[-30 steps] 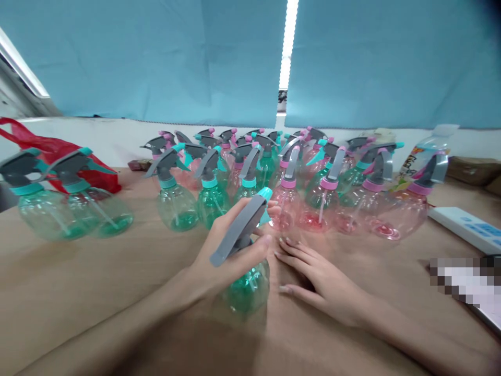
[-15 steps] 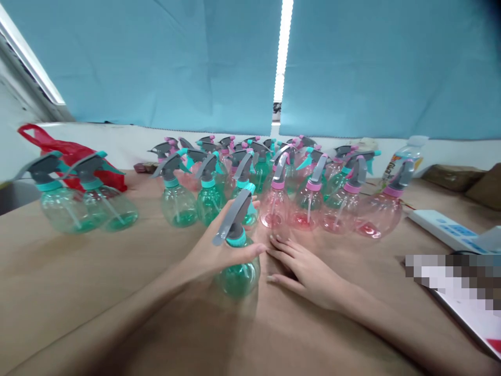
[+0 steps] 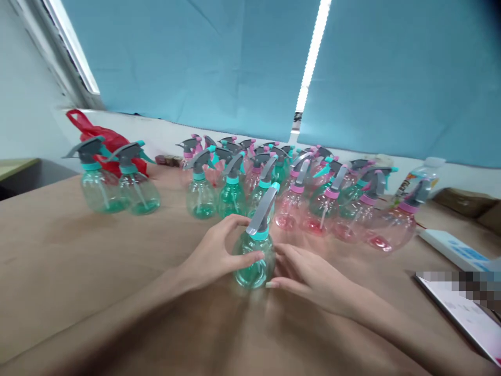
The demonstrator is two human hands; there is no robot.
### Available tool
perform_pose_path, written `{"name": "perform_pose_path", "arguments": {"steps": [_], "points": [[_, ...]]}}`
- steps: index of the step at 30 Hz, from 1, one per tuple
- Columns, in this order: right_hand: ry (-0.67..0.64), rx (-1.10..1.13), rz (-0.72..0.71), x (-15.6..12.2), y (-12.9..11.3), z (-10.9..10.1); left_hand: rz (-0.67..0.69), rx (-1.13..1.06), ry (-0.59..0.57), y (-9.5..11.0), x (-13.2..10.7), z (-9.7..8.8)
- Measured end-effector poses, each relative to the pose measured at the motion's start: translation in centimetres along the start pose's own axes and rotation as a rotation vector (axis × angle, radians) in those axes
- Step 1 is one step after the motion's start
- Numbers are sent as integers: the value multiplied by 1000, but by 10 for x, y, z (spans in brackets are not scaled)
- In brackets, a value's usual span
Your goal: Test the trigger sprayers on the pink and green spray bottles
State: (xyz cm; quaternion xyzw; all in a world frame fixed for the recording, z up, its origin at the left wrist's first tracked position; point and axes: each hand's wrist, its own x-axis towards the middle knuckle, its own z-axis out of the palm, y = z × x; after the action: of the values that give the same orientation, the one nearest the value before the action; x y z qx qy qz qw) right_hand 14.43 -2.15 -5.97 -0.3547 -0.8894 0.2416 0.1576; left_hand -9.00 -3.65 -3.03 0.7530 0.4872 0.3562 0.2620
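The green trigger spray bottle [image 3: 256,246] is held roughly upright in front of, and slightly left of, the nearest pink spray bottle [image 3: 290,211], its body being clasped between the thumb and fingers of the left hand [image 3: 207,258]. The right hand [image 3: 309,271] is loosely curled at its side, its hold being indeterminable. Two-handed steadying is judged the current step; even support from both sides is called for next.

Spray bottle [image 3: 256,269] between my fingers [image 3: 245,260], bottle cluster [image 3: 289,206] on surface [image 3: 97,282] behind it, bottle pair [image 3: 128,190] to left, bag [image 3: 107,137] behind pair
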Motion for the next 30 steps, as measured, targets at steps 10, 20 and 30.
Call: {"name": "perform_pose_path", "arguments": {"steps": [10,20,30], "points": [[21,-116,-68,63,-40,22,-114,172,180,-31,-45,-73],[270,-73,41,151,-65,13,-196,283,242,-99,-43,-160],[237,18,210,191,-78,20,-185,374,198,-110,-6,-174]]}}
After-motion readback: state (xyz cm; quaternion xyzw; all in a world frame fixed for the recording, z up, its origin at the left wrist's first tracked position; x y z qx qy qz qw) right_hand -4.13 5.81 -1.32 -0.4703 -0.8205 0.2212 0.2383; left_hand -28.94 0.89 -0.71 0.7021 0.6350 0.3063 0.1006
